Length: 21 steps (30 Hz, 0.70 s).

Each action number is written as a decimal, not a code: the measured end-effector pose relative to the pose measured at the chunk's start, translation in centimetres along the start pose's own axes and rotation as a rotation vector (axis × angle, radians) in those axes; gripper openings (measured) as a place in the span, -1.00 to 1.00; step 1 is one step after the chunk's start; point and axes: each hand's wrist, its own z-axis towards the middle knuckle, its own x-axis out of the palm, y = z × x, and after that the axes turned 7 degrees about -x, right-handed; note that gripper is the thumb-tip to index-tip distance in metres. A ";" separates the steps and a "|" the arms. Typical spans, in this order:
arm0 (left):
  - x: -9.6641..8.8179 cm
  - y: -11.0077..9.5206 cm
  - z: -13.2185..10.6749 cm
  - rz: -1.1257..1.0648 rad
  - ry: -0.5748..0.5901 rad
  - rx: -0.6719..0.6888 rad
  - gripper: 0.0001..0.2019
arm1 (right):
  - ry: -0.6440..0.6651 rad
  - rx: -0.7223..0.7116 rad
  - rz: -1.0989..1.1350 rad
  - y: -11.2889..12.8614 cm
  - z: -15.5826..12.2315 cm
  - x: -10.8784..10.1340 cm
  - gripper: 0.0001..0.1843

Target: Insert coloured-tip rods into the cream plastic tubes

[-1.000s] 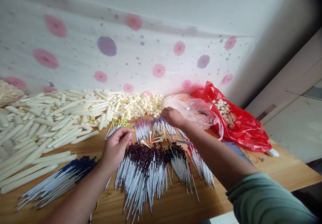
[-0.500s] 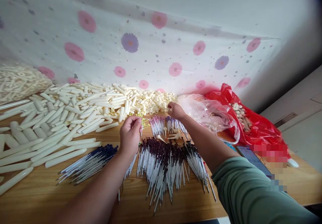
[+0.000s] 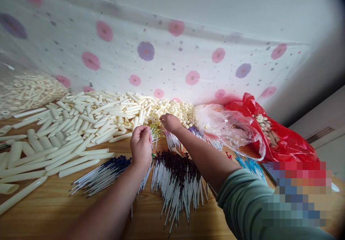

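My left hand (image 3: pixel 141 144) is closed in a pinch above the table, left of the yellow-tipped pen refills (image 3: pixel 155 133). Whatever its fingers hold is hidden from me. Reaching across to the back, my right hand (image 3: pixel 170 122) has its fingers drawn together at the front of the small cream plastic pieces (image 3: pixel 176 107); I cannot make out anything in them. Pink-tipped refills (image 3: pixel 171 139) lie just beneath that wrist. Nearer to me spreads a big fan of dark-tipped refills (image 3: pixel 178 179), and blue-tipped ones (image 3: pixel 104 173) lie beside my left forearm.
Cream pen barrels (image 3: pixel 81 125) are heaped across the left and back of the wooden table (image 3: pixel 45 222). A bag of cream parts (image 3: pixel 29 92) stands far left. Clear plastic (image 3: pixel 226 125), a red bag (image 3: pixel 293 139) and light-blue refills (image 3: pixel 250 166) are on the right.
My right hand has moved left along the small cream pieces, toward the yellow-tipped refills. My left hand stays pinched in nearly the same place. The view has shifted slightly.
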 end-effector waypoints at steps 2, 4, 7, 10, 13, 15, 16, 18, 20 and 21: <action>0.0 0.0 -0.3 0.032 0.025 -0.025 -0.88 | 0.006 0.034 -0.038 1.2 1.5 0.4 -0.68; 0.0 0.0 -0.6 0.052 0.041 -0.041 -0.87 | 0.039 0.067 -0.071 2.0 2.7 0.9 -0.67; 0.0 -0.1 -0.8 0.060 0.051 -0.054 -0.87 | 0.094 0.128 -0.112 3.1 4.1 1.5 -0.66; -0.1 0.1 -0.4 0.052 0.037 -0.084 -0.87 | 0.111 0.182 -0.125 3.8 4.5 1.3 -0.68; -0.3 0.4 0.0 0.004 0.035 -0.172 -0.83 | 0.080 0.200 -0.114 4.2 3.4 -0.4 -0.73; -0.3 0.5 0.0 -0.016 0.060 -0.238 -0.76 | 0.027 0.186 -0.103 4.4 1.2 -1.9 -0.75; -0.2 0.5 -0.1 -0.021 0.080 -0.270 -0.72 | -0.009 0.173 -0.100 4.6 -0.4 -2.6 -0.75; 0.1 0.3 -0.6 -0.059 0.139 -0.342 -0.67 | -0.076 0.135 -0.089 5.1 -4.2 -3.5 -0.75; 0.5 0.1 -1.5 -0.117 0.221 -0.393 -0.64 | -0.124 0.071 -0.057 5.6 -8.3 -3.7 -0.77; 0.7 0.1 -1.9 -0.136 0.268 -0.407 -0.63 | -0.158 0.000 -0.001 5.8 -10.2 -3.7 -0.79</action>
